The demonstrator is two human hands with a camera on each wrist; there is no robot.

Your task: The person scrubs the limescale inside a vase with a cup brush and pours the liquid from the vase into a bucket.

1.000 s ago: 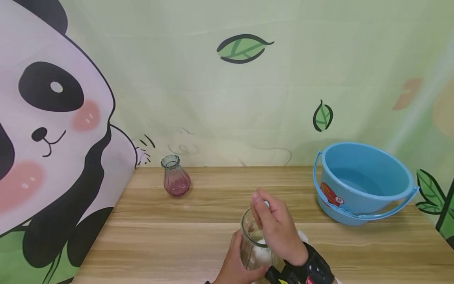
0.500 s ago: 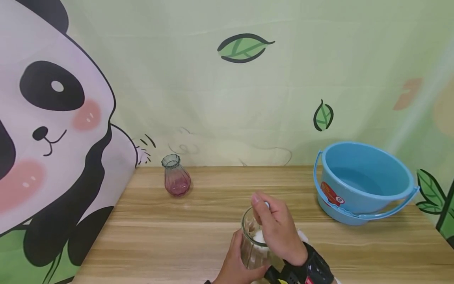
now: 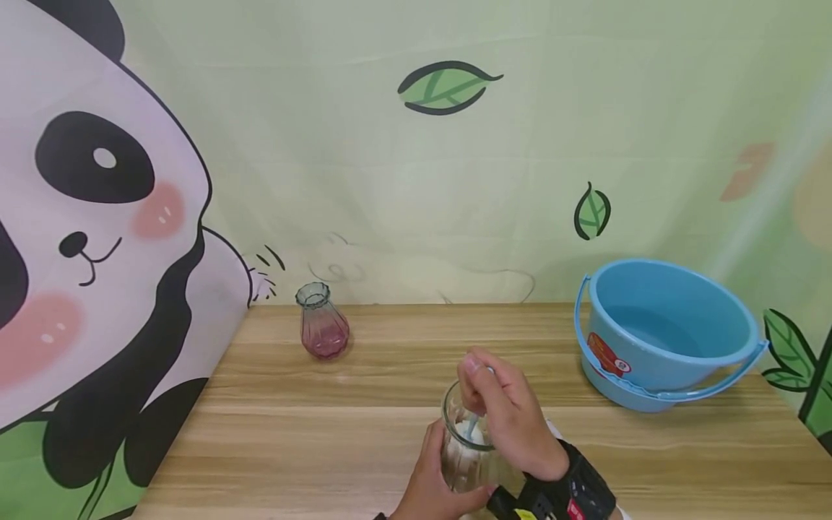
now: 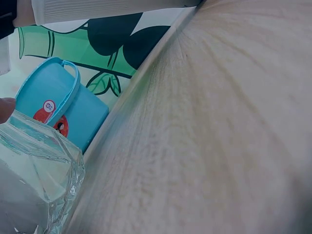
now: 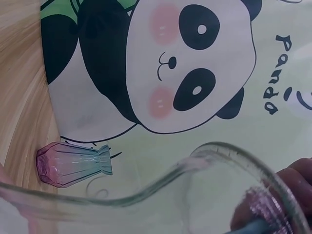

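Note:
My left hand (image 3: 434,480) grips a clear glass vase (image 3: 463,466) at the near middle of the table, thumb in front. My right hand (image 3: 513,419) is curled round the pale blue handle (image 3: 471,425) of what looks like a bottle brush, reaching down through the vase's mouth. A soft white head (image 3: 477,437) shows inside; its exact form is blurred by the glass. In the right wrist view the vase's curved neck (image 5: 122,201) crosses the foreground, with my fingers (image 5: 297,183) behind it. The left wrist view shows the vase's thick faceted side (image 4: 58,180).
A small pink and grey glass vase (image 3: 323,328) stands upright at the back left of the wooden table (image 3: 292,448). At the back right is a light blue bucket (image 3: 650,375) with its handle down. A panda-printed backdrop (image 3: 364,180) rises behind.
My right hand dips and rises slightly over the vase, and the white head has sunk lower inside, leaving the blue handle showing. My left hand keeps its grip.

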